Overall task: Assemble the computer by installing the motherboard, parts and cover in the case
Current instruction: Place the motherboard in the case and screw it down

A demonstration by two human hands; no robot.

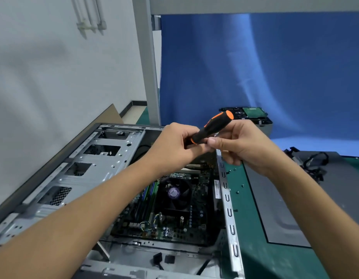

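While above case rim [228, 198], screwdriver [214, 126] in left hand [174, 144]

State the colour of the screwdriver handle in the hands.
The plastic screwdriver handle is black with orange at both ends; head view shows it best.

the screwdriver [215, 125] handle is black with orange bands. the motherboard [196, 226] is dark green, its fan sticker [174, 192] purple. blue backdrop [255, 67], green mat [253, 228].
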